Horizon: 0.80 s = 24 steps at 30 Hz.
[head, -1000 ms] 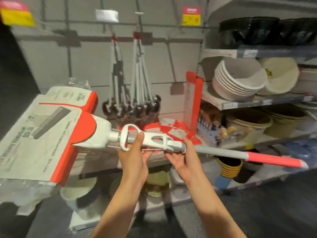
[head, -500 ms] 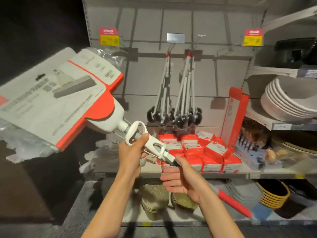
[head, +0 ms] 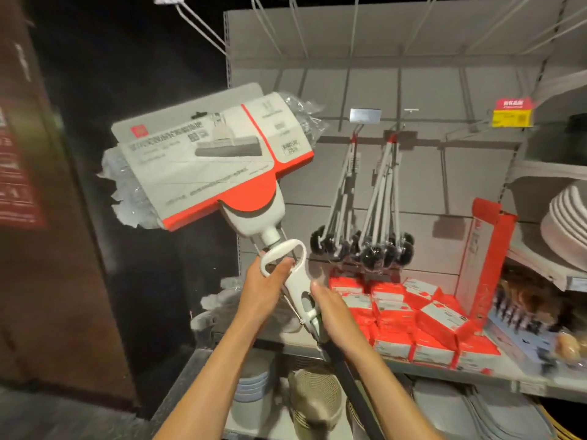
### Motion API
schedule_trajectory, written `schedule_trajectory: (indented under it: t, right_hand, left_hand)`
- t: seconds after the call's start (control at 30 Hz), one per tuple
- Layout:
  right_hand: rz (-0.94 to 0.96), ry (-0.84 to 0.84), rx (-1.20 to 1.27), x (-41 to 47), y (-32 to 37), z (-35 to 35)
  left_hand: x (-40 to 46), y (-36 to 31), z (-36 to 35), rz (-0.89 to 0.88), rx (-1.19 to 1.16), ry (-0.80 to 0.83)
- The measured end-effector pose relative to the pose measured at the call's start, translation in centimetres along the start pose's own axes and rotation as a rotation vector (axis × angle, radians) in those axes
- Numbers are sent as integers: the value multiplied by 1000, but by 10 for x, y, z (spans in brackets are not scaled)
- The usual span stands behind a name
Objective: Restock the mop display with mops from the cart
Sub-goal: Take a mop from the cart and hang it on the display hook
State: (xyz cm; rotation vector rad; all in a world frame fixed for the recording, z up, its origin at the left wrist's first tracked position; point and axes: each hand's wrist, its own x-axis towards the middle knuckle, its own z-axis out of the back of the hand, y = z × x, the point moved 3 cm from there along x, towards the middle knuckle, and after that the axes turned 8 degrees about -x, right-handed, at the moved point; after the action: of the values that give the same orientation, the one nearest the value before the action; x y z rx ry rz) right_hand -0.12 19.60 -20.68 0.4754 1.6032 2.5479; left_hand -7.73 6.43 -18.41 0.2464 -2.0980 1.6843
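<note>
I hold a sponge mop (head: 254, 217) tilted, head up and to the left. Its head wears a white and red cardboard sleeve (head: 203, 160) over clear plastic wrap. My left hand (head: 263, 287) grips the white wringer lever just below the head. My right hand (head: 330, 309) grips the pole where the white fitting ends. The dark pole (head: 349, 385) runs down between my forearms and out of the frame. The mop head is raised in front of the grey back panel (head: 413, 90), below several bare wire hooks (head: 286, 30).
Two bunches of long-handled black brushes (head: 365, 242) hang from pegs right of the mop head. Red and white boxes (head: 419, 319) fill the shelf under them. Stacked white bowls (head: 568, 223) sit at the far right. Bowls and strainers (head: 314, 404) fill the lower shelf. A dark pillar (head: 47, 217) stands left.
The mop has swung from nearly level to steeply tilted, its head rising up and toward the hooks. Both hands kept their grip and moved closer together.
</note>
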Motion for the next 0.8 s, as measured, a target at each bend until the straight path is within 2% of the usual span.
schedule_trajectory:
  t: [0.17,0.23,0.3,0.37,0.43,0.57,0.73,0.8]
  right_hand:
    - [38,-194,96,-14,-12,-8]
    - [74,-231,137,-21,-16,-9]
    - [100,-237,177,-27,-18,-13]
    - [57,-210,236,-32,-24,-20]
    - [-8,-158,269,-38,-31,-29]
    - [-31,-83,296,-45,-35,-40]
    - [-2,74,196,-40,-27,-44]
    - [33,58,166,-27,-17,-35]
  left_hand:
    - [-6,-3,-8,31,70,75]
    - [-12,-1,-12,70,7,73]
    - [-21,-1,-16,110,-120,-1]
    - [-25,-9,-18,113,-344,-80]
    - [-20,-24,-13,99,-443,-145]
    - [-12,-44,-5,104,-347,-196]
    - [-8,-45,7,100,-384,-265]
    - [-5,-44,15,88,-386,-238]
